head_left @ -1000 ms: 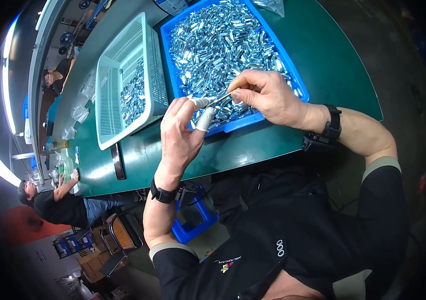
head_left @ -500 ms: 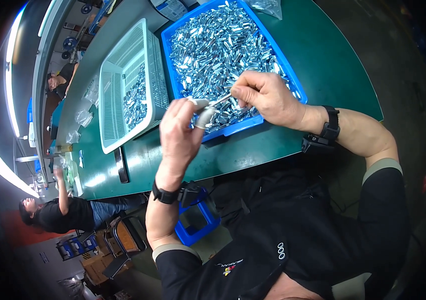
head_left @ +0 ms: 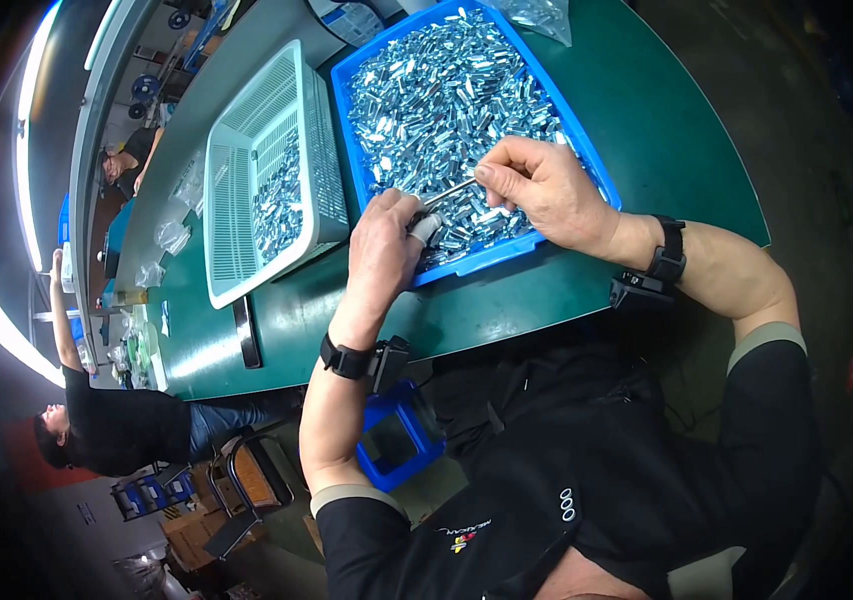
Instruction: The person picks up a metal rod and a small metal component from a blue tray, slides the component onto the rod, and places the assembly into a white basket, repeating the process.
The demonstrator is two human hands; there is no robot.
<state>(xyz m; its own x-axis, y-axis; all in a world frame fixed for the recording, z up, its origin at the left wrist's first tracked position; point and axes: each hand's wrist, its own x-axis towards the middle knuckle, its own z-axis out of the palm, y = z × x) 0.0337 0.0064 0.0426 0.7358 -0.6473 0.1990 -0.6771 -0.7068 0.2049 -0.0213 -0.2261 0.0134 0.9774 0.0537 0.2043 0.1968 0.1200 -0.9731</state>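
Note:
My right hand (head_left: 555, 197) pinches a thin metal rod (head_left: 459, 189) over the blue tray (head_left: 599, 172). The rod slants down to the left, toward the fingers of my left hand (head_left: 383, 245). Whitish covers wrap some fingertips of that hand, one a finger cot (head_left: 427, 228). Its fingers are curled together at the tray's near left part, by the rod's far end; what they grip is hidden. Heaped in the tray lie a great many small shiny metal pieces (head_left: 447, 100).
Left of the tray, a pale green plastic basket (head_left: 332, 165) holds more metal pieces (head_left: 279, 200). A dark flat bar (head_left: 247, 335) lies on the green table (head_left: 367, 330). Clear bags (head_left: 539, 18) rest at the back. A blue stool (head_left: 402, 445) stands below; another person (head_left: 127, 425) is at far left.
My left hand has moved right and lower over the pieces, its fingers now curled by the rod. The right hand has shifted slightly, still holding the rod. The person at left has raised an arm.

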